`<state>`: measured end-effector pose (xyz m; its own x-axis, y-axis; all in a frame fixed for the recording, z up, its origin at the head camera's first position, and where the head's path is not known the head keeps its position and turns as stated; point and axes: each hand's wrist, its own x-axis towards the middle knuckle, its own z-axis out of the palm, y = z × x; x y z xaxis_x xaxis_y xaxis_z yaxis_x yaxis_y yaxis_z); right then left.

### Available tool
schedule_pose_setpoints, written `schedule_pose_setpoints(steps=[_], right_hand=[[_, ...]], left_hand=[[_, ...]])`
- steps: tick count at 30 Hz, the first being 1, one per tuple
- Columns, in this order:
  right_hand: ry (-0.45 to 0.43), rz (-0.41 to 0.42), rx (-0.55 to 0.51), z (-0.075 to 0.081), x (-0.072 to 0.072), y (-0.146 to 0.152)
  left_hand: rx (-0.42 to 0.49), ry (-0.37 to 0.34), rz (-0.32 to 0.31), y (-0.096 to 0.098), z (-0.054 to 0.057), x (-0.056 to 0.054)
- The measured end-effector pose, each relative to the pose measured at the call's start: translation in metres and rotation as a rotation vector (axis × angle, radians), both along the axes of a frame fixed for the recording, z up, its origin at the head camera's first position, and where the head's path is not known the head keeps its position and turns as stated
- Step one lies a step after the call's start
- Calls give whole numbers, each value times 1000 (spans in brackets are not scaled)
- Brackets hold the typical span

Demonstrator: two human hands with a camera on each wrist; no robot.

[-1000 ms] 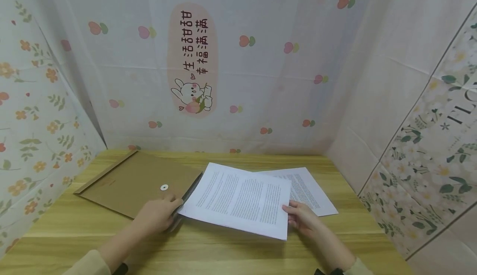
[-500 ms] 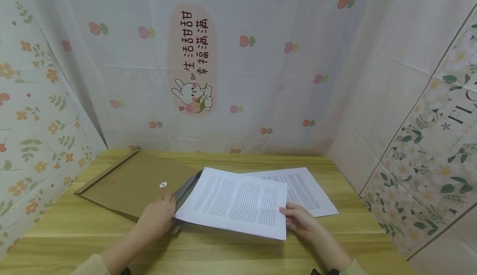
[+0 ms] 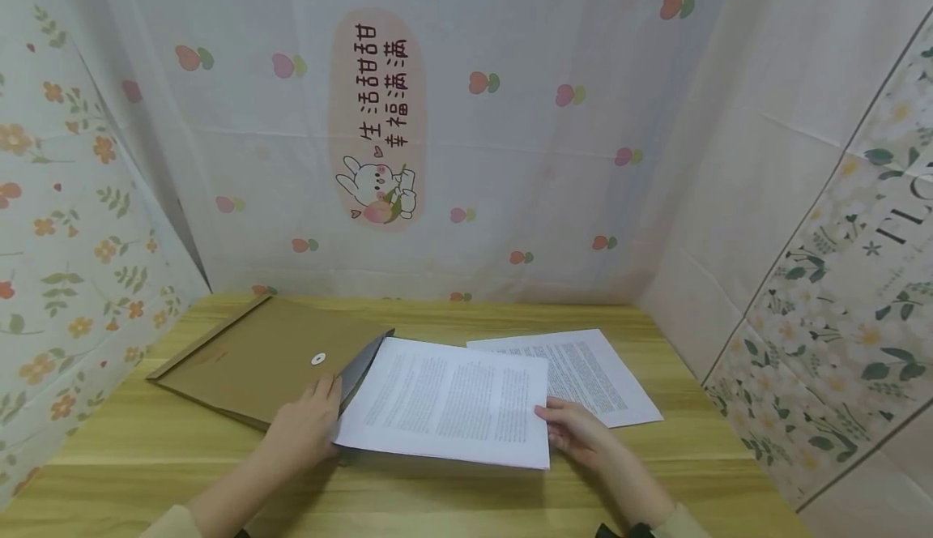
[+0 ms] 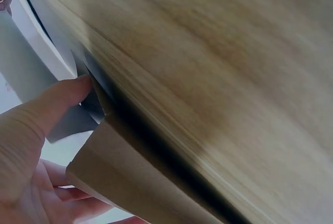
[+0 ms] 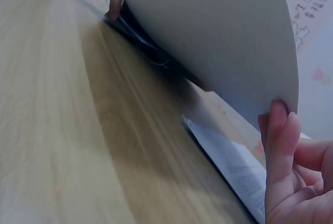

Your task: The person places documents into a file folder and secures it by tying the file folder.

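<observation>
A brown paper document folder with a white button lies at the left of the table, its mouth facing right. My left hand grips the mouth's edge; in the left wrist view its thumb is at the opening. A stack of printed papers slants in front of the mouth, its left edge at the opening. How far the papers reach inside is hidden. My right hand pinches their right edge. The right wrist view shows the raised blank underside of the papers, between thumb and fingers.
Another printed sheet lies on the wooden table at the right, partly covered by the held papers. A patterned curtain hangs behind the table, with more cloth at both sides.
My right hand and the papers have moved left, up to the folder. My left hand has shifted slightly along the mouth, which gapes wider. The sheet at the right stays put.
</observation>
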<state>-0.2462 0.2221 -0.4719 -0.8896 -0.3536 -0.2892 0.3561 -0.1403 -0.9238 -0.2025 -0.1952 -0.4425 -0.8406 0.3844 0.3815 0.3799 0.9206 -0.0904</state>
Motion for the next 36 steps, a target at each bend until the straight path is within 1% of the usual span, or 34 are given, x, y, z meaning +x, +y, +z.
schedule_pose_setpoints(steps=[6, 15, 19, 23, 26, 30, 32, 36], right_hand=[[31, 4, 28, 4, -10, -14], [34, -58, 66, 6, -26, -24], [26, -88, 75, 8, -29, -25], [30, -109, 75, 7, -29, -30], [30, -114, 69, 5, -27, -38], [24, -126, 54, 3, -22, -53], [33, -111, 45, 2, -20, -61], [67, -53, 38, 3, -16, -75]], left_hand=[[9, -29, -1, 0, 2, 1], [15, -70, -2, -4, 4, 3], [3, -64, -16, -6, 3, 2], [-13, -61, -18, -7, 3, 2], [-7, -83, -10, -6, 3, 2], [22, -119, -5, -6, 2, 0], [32, -132, -4, -5, 2, -1], [35, -140, -3, -5, 3, -2]])
